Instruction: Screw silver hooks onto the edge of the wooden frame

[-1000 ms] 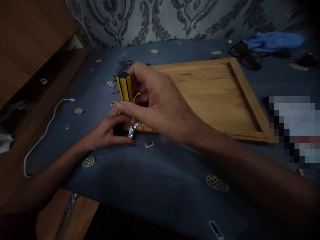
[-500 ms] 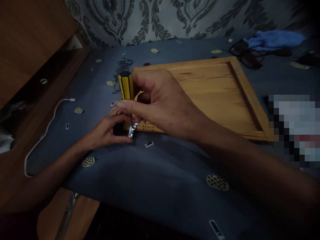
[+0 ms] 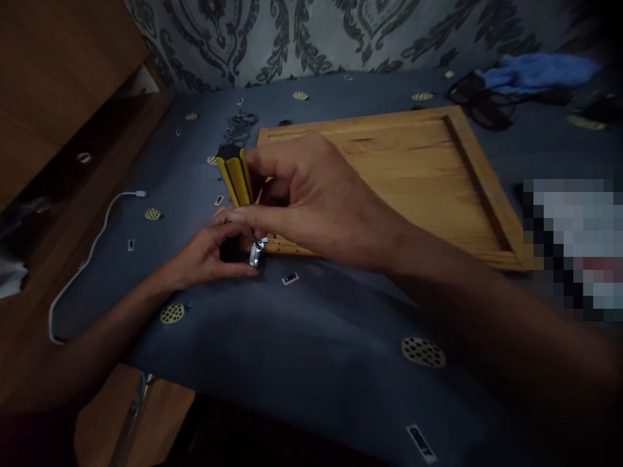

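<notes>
My right hand (image 3: 321, 201) is closed around a screwdriver (image 3: 234, 174) with a yellow and black handle, tilted so its top leans left. Its shaft runs down to a small shiny metal latch (image 3: 254, 251) at the near left corner of a shallow wooden tray (image 3: 487, 188). From the left, my left hand (image 3: 214, 253) pinches at the latch, thumb against its lower end and fingers by the tray corner. The screwdriver's tip and some left fingers are partly hidden. Several small dark holes dot the tray's near edge.
A tangle of small metal pieces (image 3: 241, 126) lies behind the tray's left corner. Dark glasses (image 3: 491, 107) and a blue cloth (image 3: 540, 72) are at the back right. A white cable (image 3: 92, 253) runs along the left. A blurred-out object (image 3: 579, 240) lies at right.
The screwdriver handle has tipped to the left and sunk slightly, with my right fingers turning along with it. My left hand and the latch stay in place.
</notes>
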`<state>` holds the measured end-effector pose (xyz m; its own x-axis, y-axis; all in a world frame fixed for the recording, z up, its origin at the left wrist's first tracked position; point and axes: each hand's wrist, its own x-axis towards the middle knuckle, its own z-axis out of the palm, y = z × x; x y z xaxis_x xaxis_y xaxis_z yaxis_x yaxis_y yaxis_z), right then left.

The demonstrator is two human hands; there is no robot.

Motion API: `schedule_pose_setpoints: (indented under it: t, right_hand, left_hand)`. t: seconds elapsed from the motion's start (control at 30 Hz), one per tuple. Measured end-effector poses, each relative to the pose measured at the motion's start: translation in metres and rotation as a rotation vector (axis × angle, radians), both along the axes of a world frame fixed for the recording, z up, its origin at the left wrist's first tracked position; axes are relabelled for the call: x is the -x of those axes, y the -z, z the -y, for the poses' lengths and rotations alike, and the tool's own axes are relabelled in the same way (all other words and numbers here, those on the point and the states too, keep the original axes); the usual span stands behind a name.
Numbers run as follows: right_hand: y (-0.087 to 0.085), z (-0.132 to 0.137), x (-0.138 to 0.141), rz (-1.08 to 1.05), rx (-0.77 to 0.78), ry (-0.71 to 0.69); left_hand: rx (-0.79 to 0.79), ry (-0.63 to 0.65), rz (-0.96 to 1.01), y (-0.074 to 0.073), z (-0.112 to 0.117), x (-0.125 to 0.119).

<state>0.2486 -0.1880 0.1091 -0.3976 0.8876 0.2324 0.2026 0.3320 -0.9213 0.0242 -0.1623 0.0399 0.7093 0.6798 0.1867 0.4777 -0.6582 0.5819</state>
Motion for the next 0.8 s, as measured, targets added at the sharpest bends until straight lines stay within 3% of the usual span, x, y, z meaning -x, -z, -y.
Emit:
schedule_pose_setpoints:
  t: [0.1, 0.2, 0.43, 0.8]
  right_hand:
    - [0.0028, 0.0024, 0.0008, -0.021, -0.066, -0.019]
    - [0.0012, 0.0032, -0.0012, 0.006, -0.118, 0.064]
    - [0.0010, 0.0027, -0.0026, 0.058, -0.142, 0.104]
    - [0.0081, 0.0014, -0.0008, -0.023, -0.154, 0.038]
  left_hand:
    - [0.017, 0.002, 0.001, -0.0004, -0.0001, -0.0002]
    - [0.038, 0.013, 0.005, -0.0042, -0.0004, -0.0028]
    - [0.067, 0.029, 0.008, -0.0068, -0.0016, -0.0038]
    - [0.054, 0.007, 0.015, -0.0027, 0.0000, -0.0026]
